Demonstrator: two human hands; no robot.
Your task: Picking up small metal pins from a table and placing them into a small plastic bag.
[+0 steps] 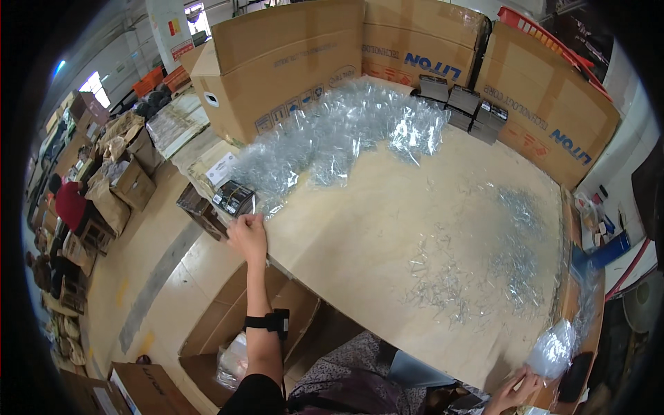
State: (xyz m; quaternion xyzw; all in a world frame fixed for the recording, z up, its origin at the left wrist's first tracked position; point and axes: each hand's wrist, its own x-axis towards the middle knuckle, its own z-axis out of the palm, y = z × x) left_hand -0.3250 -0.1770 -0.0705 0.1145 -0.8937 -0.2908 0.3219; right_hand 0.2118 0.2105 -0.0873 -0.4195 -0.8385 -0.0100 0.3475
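My left hand (249, 236) reaches to the left edge of the table, its fingers closed at the near side of a stack of dark printed cards (234, 198). What those fingers pinch is too small to make out. At the lower right corner, my right hand (515, 391) pinches the edge of a clear plastic bag (553, 349), which lies on more clear film. Small thin metal pieces (443, 277) are scattered over the right half of the table (346, 242). A long heap of filled clear bags (332, 131) curves along the back left.
Tall cardboard panels (290, 76) wall the table's back. More stacks of dark cards (463, 104) stand against them. Below the left edge sits an open cardboard box (207, 346) with clear plastic inside. A blue object (602, 252) lies at right. Another person (71, 204) sits far left.
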